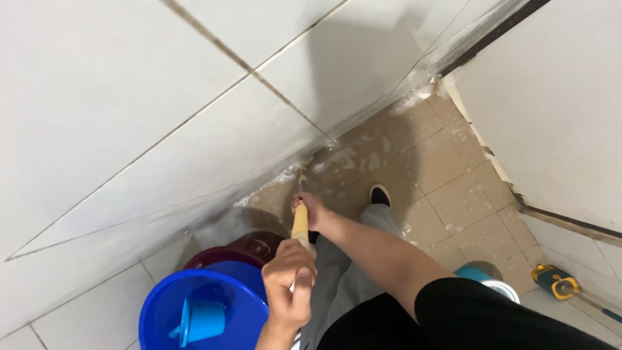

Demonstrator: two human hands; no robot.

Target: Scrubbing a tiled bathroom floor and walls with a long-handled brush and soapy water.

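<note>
Both my hands grip a long wooden handle [300, 223] that points down at the wet, soapy floor by the wall base. My right hand [310, 209] is wrapped around it lower down, arm stretched out in a black sleeve. Higher up the handle sits my left hand [289, 279], closed around the upper end. The tool's head [302, 174] touches the foam along the foot of the white tiled wall; its shape is hard to make out. My foot in a black shoe [380, 194] stands on the beige tiles.
A blue bucket [162, 311] with a light blue scoop [201, 319] inside stands at lower left, a maroon bucket [249, 249] behind it. A teal and white container [486, 280] and a green-yellow tool [554, 282] lie at right. White foam [340, 159] spreads along the wall.
</note>
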